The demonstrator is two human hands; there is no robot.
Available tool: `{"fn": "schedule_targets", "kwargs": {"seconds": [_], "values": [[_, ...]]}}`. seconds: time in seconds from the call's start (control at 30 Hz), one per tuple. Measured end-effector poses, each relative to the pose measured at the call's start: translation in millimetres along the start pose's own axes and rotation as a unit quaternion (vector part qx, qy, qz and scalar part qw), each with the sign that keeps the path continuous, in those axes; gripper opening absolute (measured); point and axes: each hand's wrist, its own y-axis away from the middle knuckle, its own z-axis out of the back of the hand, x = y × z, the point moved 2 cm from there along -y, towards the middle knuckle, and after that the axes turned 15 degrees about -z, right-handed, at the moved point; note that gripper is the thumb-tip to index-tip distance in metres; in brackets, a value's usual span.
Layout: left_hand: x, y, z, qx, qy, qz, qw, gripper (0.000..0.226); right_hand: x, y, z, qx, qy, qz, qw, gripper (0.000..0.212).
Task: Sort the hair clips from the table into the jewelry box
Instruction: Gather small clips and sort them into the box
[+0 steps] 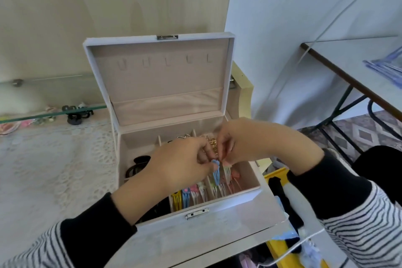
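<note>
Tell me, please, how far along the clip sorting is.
Done: coloured clips lie in the front of the jewelry box. In hand: the left hand pinches a blue clip, the right hand a pale clip. Left: a black claw clip and others on the table by the glass shelf.
</note>
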Motion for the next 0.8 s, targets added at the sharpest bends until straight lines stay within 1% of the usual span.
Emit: {"fn": "schedule_targets", "kwargs": {"seconds": [0.1,0.2,0.37,0.47,0.57,0.8], "values": [[-2,-2,-1,0.036,-0.028,-0.002,0.999,0.013,3,1,-5,0.011,0.038,-0.002,0.999,0.011],[-5,-3,0,0.045,-0.076,-0.008,0.996,0.016,5,4,-5,-0.006,0.070,-0.012,0.997,0.013],[-13,-2,0,0.020,-0.178,-0.048,0.983,0.017,6,4,-8,-0.044,0.109,-0.014,0.993,0.016],[-14,-1,-3,0.003,-0.223,-0.074,0.972,0.025,7,3,-13,-0.073,0.131,-0.016,0.989,0.016],[-11,-3,-5,0.020,-0.233,-0.060,0.970,0.029,9,2,-19,-0.093,0.144,-0.008,0.985,0.014],[-9,-4,-7,0.034,-0.229,-0.060,0.971,0.023,11,4,-25,-0.097,0.166,0.000,0.981,0.019]]}}
